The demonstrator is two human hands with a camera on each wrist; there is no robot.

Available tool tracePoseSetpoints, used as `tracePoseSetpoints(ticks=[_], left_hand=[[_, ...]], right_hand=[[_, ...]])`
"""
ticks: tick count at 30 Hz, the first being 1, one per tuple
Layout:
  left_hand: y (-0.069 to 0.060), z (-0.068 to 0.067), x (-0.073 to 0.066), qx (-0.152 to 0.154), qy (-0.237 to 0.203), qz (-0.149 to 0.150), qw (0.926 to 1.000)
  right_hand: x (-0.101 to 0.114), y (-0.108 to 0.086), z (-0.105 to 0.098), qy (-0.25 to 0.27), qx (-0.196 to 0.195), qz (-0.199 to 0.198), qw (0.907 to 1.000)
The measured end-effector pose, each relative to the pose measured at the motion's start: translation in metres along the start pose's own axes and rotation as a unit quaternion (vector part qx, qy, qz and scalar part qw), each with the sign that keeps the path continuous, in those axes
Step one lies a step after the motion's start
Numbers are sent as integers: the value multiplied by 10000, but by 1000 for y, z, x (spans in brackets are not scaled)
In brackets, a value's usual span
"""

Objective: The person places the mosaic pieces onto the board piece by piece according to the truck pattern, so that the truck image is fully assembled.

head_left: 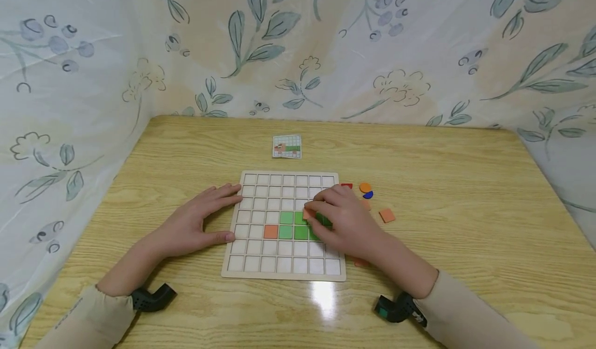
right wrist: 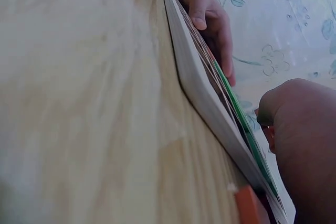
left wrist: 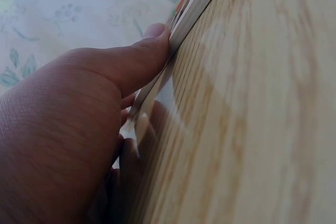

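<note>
A wooden grid board point(head_left: 283, 275) lies on the table with light green tiles point(head_left: 286, 232), darker green tiles point(head_left: 301, 232) and one orange tile point(head_left: 271, 231) in its cells. Over the green rows, my right hand point(head_left: 350, 222) pinches an orange square tile point(head_left: 307, 214) between thumb and fingers. Part of the green rows is hidden beneath that hand. My left hand point(head_left: 193, 224) rests with spread fingers along the board's left edge. In the left wrist view its thumb point(left wrist: 142, 59) touches the board's side.
Behind the board lies a small picture card point(head_left: 286, 147). Loose pieces sit to its right: an orange disc point(head_left: 365, 187), a blue half-disc point(head_left: 368, 195), a red piece point(head_left: 346, 185), an orange square point(head_left: 387, 215) and another orange piece point(head_left: 360, 262) by the near right edge.
</note>
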State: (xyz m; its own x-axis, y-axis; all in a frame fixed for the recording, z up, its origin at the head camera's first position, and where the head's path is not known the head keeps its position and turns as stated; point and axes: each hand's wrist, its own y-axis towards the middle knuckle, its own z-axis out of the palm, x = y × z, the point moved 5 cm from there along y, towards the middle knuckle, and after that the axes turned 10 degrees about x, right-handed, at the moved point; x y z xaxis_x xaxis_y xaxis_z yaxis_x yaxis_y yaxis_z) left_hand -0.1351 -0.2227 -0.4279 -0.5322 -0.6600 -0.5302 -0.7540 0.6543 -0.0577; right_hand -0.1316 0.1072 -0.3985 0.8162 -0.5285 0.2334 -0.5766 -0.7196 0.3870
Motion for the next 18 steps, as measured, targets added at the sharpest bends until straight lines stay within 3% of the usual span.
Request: tracePoseSetpoints(ticks=[18], left_hand=[[0,-3,-1,35,-57,35,10000]], right_hand=[[16,28,15,241,211,-173,9993]])
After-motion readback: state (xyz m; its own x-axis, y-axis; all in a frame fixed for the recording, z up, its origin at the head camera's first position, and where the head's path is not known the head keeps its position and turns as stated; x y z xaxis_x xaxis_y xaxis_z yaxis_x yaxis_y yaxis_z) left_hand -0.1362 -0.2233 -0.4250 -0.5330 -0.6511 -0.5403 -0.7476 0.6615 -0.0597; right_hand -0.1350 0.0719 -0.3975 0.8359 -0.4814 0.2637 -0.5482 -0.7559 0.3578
